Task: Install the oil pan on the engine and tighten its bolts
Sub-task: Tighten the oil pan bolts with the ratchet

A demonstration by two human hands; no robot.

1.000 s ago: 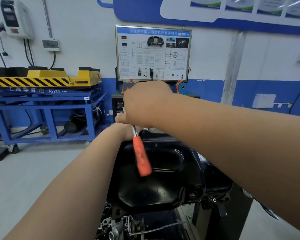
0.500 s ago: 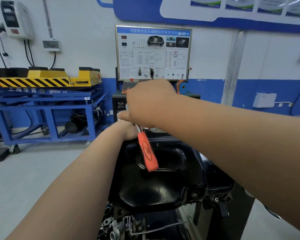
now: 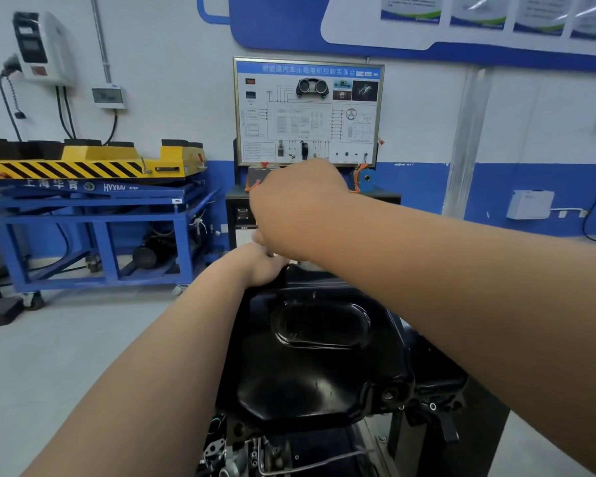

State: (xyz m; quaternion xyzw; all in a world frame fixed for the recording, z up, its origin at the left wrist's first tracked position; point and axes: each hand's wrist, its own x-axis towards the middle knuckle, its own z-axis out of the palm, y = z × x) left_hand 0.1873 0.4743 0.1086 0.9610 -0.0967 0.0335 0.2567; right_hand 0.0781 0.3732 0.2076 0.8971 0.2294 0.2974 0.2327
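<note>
The black oil pan (image 3: 307, 376) sits upside-up on the engine (image 3: 241, 452), which is mounted on a stand in front of me. My right hand (image 3: 296, 208) hovers over the pan's far edge, knuckles toward me and fingers curled down around the head of a ratchet wrench. Only a sliver of metal (image 3: 294, 262) shows below the hand, and the orange handle is hidden under my forearm. My left hand (image 3: 260, 266) lies at the pan's far left rim right beneath the right hand, with its fingers hidden. One bolt hole (image 3: 388, 396) shows on the near right flange.
A training panel on a black cabinet (image 3: 308, 111) stands just behind the engine. A blue frame carrying a yellow lift table (image 3: 90, 187) fills the left side. Grey floor (image 3: 66, 356) lies open to the left. A wall box (image 3: 529, 204) hangs at the right.
The orange wrench handle swung from pointing toward me round to the right and is now hidden under my right forearm. Both hands stayed at the pan's far edge.
</note>
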